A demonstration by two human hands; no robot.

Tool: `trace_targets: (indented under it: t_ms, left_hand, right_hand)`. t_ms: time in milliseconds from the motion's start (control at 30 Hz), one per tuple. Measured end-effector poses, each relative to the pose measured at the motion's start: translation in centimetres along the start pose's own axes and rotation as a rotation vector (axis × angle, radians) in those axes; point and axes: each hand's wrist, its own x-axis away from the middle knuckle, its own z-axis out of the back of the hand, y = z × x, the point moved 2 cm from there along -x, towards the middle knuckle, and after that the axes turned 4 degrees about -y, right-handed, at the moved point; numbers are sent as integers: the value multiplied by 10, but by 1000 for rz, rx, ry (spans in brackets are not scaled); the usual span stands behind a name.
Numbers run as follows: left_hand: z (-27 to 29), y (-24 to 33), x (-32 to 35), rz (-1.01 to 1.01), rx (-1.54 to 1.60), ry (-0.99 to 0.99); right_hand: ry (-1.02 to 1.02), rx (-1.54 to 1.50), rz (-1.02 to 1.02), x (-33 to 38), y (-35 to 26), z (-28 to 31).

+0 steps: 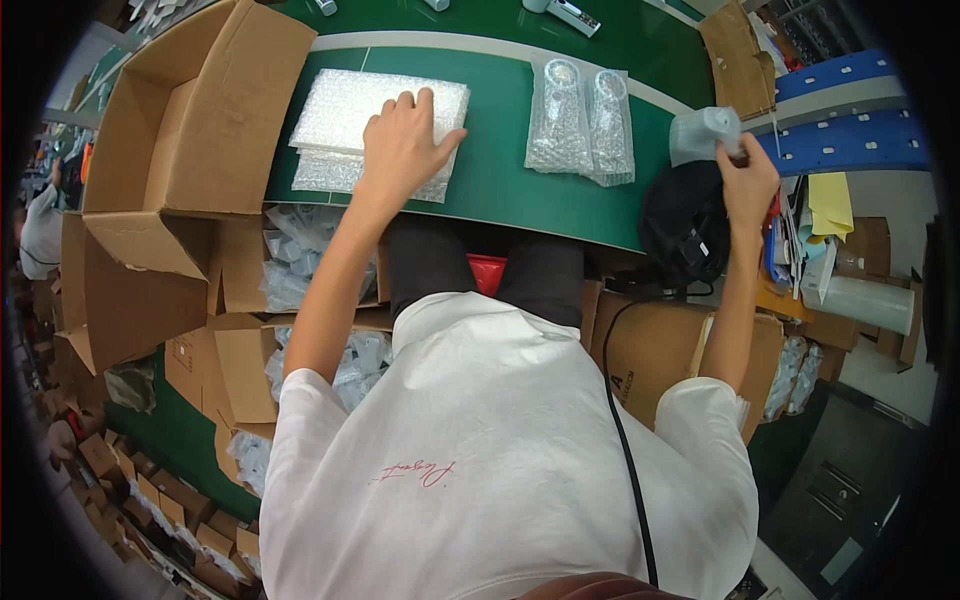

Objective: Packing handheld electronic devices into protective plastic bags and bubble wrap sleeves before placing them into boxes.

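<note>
My left hand (405, 140) lies with fingers spread on a stack of flat bubble-wrap bags (335, 105) at the left of the green table. At the right end of the table, my right hand (748, 180) pinches a whitish, rounded item in translucent plastic (700, 135); its exact kind is unclear. Between my hands, two bubble-wrapped devices with ring-shaped ends (560, 120) lie side by side.
A large open cardboard box (235, 110) stands left of the bags. Below the table edge, boxes hold several plastic-wrapped items (300, 250). A black bag (685, 225) hangs near my right hand, beside a blue perforated rail (850, 145). A black cable (625, 440) runs over my shirt.
</note>
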Motion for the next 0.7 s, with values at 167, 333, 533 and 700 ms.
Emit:
trace_targets:
  t_ms: [167,333,533,700]
  left_hand:
    - [-12,-30,-3,81,50,-181]
    - [-8,-42,-6,130,247,-236]
    - [-2,-54,-7,257,504,-365]
    - [-4,-40,-7,211,334,-376]
  right_hand:
    - [-173,268,240,5,14,-57]
    - [-385,246,376,22,2,-75]
    - [-1185,31,136,-17,-7,-70]
    - [-674,-683,-79,-121,-3,-110]
